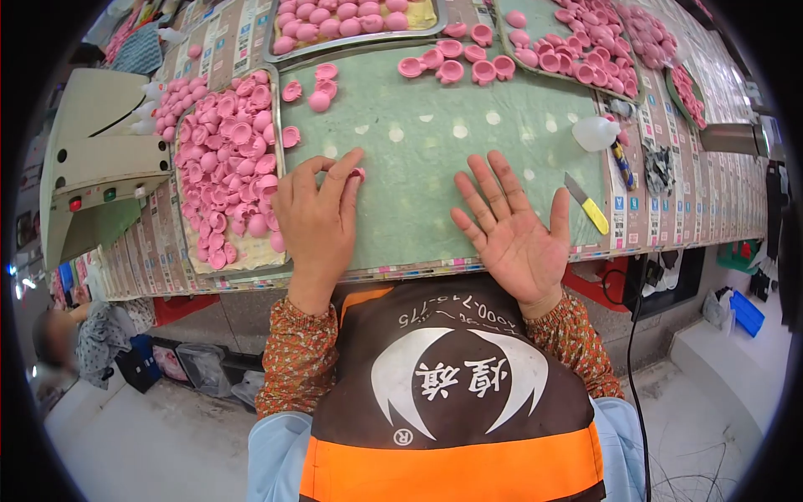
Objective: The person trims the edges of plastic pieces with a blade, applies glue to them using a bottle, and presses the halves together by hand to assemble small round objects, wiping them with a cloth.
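Observation:
My left hand (318, 213), back upward, is closed over the green mat (401, 226) with a small pink piece (358, 174) at its fingertips, mostly hidden by the fingers. To the right, my right hand (520, 234) is turned palm up with its fingers spread and nothing in it. Close to the left hand is a tray (278, 125) heaped with pink hollow, cup-shaped pieces (226, 159). A utility knife with a yellow handle (595, 215) lies to the right of my right hand.
At the back stand a metal tray (360, 39) of pink domes and another tray with more pink pieces (585, 50). Loose pink cups (450, 71) lie on the mat. A white bottle (595, 134) stands at right. A beige machine (104, 159) is at left.

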Demonstrator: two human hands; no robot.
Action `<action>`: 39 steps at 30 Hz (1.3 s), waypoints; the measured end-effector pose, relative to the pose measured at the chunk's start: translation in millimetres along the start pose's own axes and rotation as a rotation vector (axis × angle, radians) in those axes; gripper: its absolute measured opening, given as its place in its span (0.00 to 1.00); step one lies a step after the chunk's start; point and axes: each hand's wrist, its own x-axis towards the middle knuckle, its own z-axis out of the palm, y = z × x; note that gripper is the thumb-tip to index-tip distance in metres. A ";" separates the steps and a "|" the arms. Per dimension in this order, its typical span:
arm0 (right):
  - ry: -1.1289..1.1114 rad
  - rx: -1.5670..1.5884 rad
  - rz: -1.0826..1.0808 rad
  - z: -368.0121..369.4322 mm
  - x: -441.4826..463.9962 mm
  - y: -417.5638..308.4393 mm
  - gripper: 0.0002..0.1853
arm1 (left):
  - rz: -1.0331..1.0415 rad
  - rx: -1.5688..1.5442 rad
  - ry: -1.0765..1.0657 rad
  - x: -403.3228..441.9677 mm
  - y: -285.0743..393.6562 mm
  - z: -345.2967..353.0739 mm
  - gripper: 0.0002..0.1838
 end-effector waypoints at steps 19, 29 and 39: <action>-0.089 -0.031 -0.085 0.2 -2.3 -17.7 0.47 | -0.009 -0.390 -0.004 -7.6 19.3 -4.2 0.11; -0.172 -0.180 -0.191 -7.0 -14.5 -59.0 0.43 | -0.766 -1.598 -0.333 -6.6 49.0 -33.0 0.18; 0.526 -1.526 -0.992 4.1 -8.2 -123.8 0.19 | -0.831 -1.571 -0.453 -22.5 56.0 -30.5 0.17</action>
